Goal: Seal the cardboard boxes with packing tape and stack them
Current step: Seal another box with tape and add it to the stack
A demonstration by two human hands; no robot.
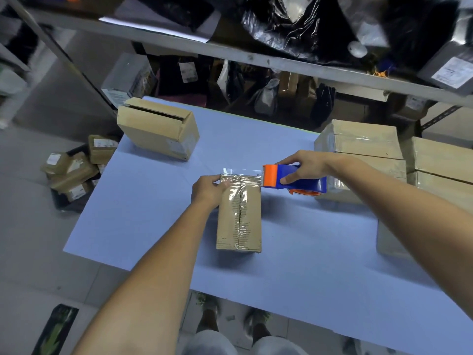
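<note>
A small cardboard box [239,221] stands in the middle of the pale blue table [158,221], its top seam covered with clear tape. My left hand [208,189] grips the box's far left corner, thumb on the tape. My right hand [305,166] holds a blue and orange tape dispenser [294,179] at the box's far right corner. A strip of clear tape runs from the dispenser across the far end of the box. An unsealed box [157,128] with a gap between its flaps sits at the back left.
Taped boxes [363,144] are stacked at the table's right side, more [442,162] beside them. A dark bin of small parcels [73,172] sits on the floor at left. Metal shelving [256,58] with bags and parcels rises behind the table.
</note>
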